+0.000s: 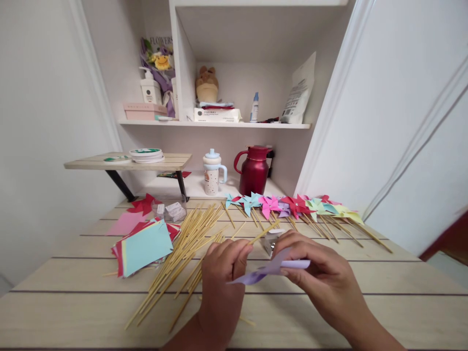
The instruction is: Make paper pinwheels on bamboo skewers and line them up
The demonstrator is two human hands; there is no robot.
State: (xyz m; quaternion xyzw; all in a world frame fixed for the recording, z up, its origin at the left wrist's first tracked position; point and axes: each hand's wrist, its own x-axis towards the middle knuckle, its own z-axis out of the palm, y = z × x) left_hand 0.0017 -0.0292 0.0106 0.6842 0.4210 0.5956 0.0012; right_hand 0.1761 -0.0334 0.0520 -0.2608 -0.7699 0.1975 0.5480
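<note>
My left hand [224,278] is closed around a thin wooden stick [264,231], which juts up to the right from the fist. Between the thumb and fingers of my right hand [323,273] is a purple paper pinwheel [272,268], its folded blades edge-on to me. The pinwheel's left tip reaches across in front of my left hand; whether it touches the stick cannot be told. Just behind my right fingers stands a small clear box [269,243] with something shiny in it. Loose wooden sticks [190,239] lie spread on the table to the left of my left hand.
Coloured paper sheets [146,248] are stacked at the left, near a red paper pinwheel [145,204] and small clear boxes [175,211]. Finished pinwheels on sticks [296,206] line the table's back right. Behind stand a cup [212,178] and a red jug [254,170].
</note>
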